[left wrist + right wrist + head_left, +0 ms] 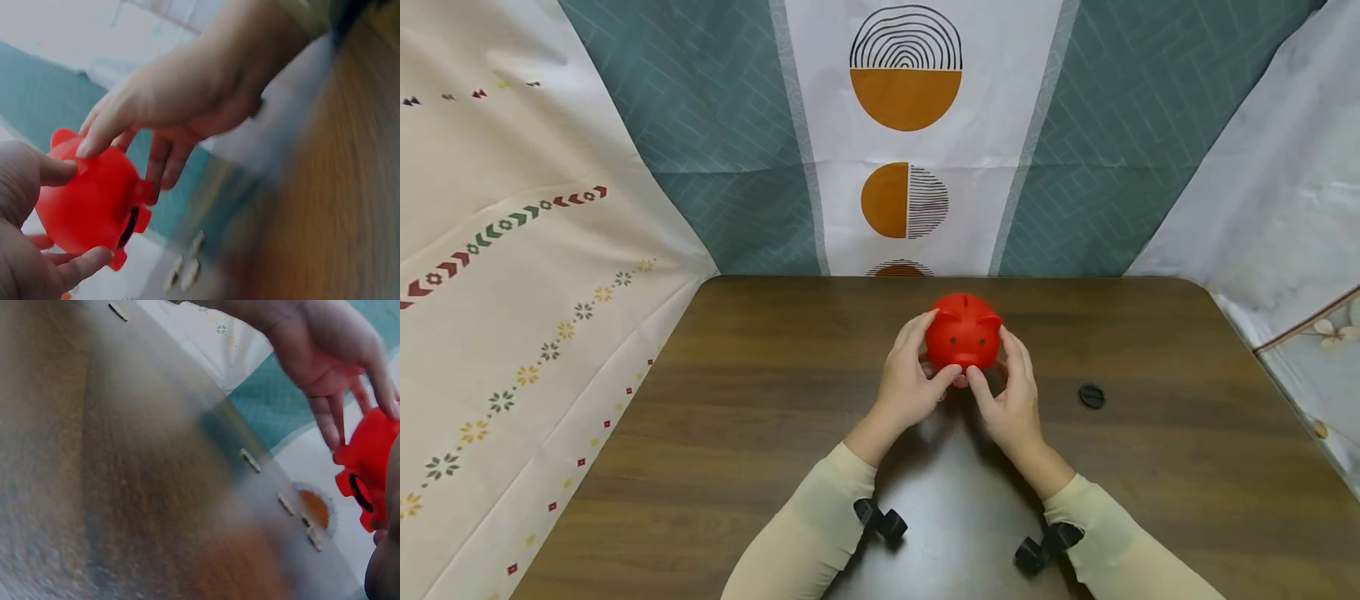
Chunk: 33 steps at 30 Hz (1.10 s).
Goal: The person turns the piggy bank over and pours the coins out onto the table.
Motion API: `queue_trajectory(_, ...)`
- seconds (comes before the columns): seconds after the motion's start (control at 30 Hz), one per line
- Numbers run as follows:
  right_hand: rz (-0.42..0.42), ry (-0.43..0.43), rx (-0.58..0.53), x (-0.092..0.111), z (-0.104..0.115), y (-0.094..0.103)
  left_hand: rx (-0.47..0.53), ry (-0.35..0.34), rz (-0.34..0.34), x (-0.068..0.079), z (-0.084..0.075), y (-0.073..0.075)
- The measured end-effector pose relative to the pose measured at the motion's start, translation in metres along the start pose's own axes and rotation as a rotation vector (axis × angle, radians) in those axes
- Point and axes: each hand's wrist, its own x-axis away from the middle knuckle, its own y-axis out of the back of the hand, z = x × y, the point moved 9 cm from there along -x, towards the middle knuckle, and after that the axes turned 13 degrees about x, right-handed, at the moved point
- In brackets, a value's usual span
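A red piggy bank (962, 333) is held between two hands near the table's far side, its snout and eyes toward me. My left hand (912, 379) grips one side, thumb by the snout. The right hand (1017, 400) grips the other side, its thumb meeting the left thumb. In the left wrist view, the piggy bank (94, 194) shows a dark round spot on its underside between the feet; whether it is a hole or a plug I cannot tell. The right wrist view shows the piggy bank (372, 453) partly cut off, with the left hand (331, 356) across from the right.
A black round cap with a slot (1092, 396) lies on the wooden table (760, 400), right of the hands. Several small pale pieces (250, 460) appear in the wrist views, too blurred to name. Patterned cloth (715, 167) hangs behind the table.
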Motion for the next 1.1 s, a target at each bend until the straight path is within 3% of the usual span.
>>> queue_trajectory(0.07,0.059,-0.07,0.012,0.002,-0.008,-0.007,0.003,0.1,-0.001,0.0,0.012,0.003)
queue_trajectory(0.1,0.073,-0.084,0.007,0.002,-0.01,-0.01,0.006,0.118,0.003,-0.001,0.015,0.004)
queue_trajectory(0.27,0.098,-0.127,0.001,0.005,-0.017,-0.012,0.004,0.116,0.022,-0.001,0.021,0.002)
queue_trajectory(0.37,0.083,-0.108,0.016,0.004,-0.016,-0.011,-0.003,0.088,0.018,0.0,0.02,0.001)
queue_trajectory(0.43,0.013,-0.024,0.024,0.002,-0.007,-0.003,0.001,-0.026,0.018,0.0,0.009,0.0)
queue_trajectory(0.57,-0.187,0.212,0.006,-0.004,0.022,0.018,-0.009,-0.367,0.011,0.005,-0.029,-0.003)
queue_trajectory(0.6,-0.206,0.236,0.007,-0.006,0.029,0.022,-0.008,-0.4,0.007,0.006,-0.033,-0.003)
queue_trajectory(0.63,-0.201,0.232,0.011,-0.008,0.033,0.023,0.0,-0.391,0.002,0.005,-0.033,-0.003)
queue_trajectory(0.67,-0.175,0.205,0.005,-0.009,0.035,0.022,0.018,-0.336,-0.003,0.004,-0.028,-0.003)
queue_trajectory(0.77,-0.045,0.073,0.003,-0.007,0.022,0.009,0.093,-0.054,-0.009,0.001,0.004,-0.001)
queue_trajectory(0.83,0.007,0.012,0.022,-0.003,0.011,0.002,0.117,0.08,-0.011,0.002,0.021,-0.001)
queue_trajectory(0.9,0.025,-0.009,0.02,0.001,-0.001,-0.003,0.116,0.129,-0.002,0.003,0.027,-0.002)
queue_trajectory(1.1,0.11,-0.095,0.049,0.006,-0.021,-0.014,-0.033,0.164,0.019,0.003,0.033,-0.002)
